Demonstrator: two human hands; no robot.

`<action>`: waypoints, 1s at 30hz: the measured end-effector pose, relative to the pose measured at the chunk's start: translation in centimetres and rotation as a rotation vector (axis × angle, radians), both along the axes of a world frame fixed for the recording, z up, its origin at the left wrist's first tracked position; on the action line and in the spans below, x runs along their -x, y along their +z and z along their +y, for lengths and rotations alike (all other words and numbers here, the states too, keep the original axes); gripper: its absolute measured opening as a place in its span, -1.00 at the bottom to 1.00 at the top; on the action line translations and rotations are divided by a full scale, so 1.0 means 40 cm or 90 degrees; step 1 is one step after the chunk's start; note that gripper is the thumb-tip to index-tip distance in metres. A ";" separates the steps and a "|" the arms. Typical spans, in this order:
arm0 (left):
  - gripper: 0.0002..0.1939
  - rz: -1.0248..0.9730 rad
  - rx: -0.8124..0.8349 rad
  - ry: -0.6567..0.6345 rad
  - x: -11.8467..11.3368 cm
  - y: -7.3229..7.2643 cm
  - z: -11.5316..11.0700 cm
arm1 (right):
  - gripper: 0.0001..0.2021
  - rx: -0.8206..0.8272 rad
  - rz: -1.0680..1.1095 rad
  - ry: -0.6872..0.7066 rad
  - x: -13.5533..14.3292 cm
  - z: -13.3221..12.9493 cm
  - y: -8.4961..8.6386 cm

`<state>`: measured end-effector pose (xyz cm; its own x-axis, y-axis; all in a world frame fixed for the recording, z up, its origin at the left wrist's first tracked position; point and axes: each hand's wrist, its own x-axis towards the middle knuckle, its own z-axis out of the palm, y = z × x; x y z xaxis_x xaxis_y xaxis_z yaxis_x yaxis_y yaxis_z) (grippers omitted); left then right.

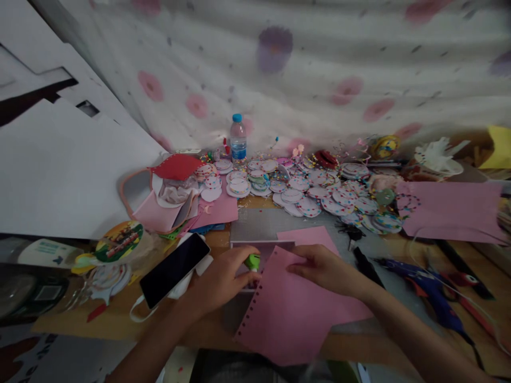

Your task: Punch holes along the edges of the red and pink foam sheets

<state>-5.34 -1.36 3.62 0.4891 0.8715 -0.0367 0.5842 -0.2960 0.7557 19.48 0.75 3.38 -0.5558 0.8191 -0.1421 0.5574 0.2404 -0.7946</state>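
My left hand is closed around a small green craft punch, close to the upper left edge of a pink paper sheet. A row of small holes runs down that edge. My right hand pinches the sheet near its top, thumb over fingers. Beneath lies another pink sheet. A shallow white-rimmed box sits behind the punch, partly hidden by my hands and the paper. Whether the punch is biting the paper edge cannot be made out.
Piles of white paper discs with coloured dots spread along the back. A water bottle stands behind them. A phone and cable lie left. A blue glue gun, keys and a pink sheet are right.
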 end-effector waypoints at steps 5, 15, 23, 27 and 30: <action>-0.65 0.108 -0.072 -0.093 0.004 0.021 0.007 | -0.79 0.027 0.001 -0.022 -0.024 -0.009 0.022; -0.58 -0.232 0.303 0.097 0.013 -0.002 0.001 | -0.76 0.187 0.154 -0.039 -0.013 -0.038 0.039; -0.68 -0.242 0.326 0.034 0.001 0.037 -0.003 | -0.79 0.155 0.122 -0.007 0.017 -0.024 0.051; -0.68 -0.254 0.335 0.003 0.007 0.026 -0.005 | -0.80 0.119 0.087 -0.001 0.024 -0.022 0.054; -0.61 -0.221 0.315 -0.003 0.013 0.015 -0.007 | -0.81 0.084 0.066 -0.002 0.028 -0.024 0.053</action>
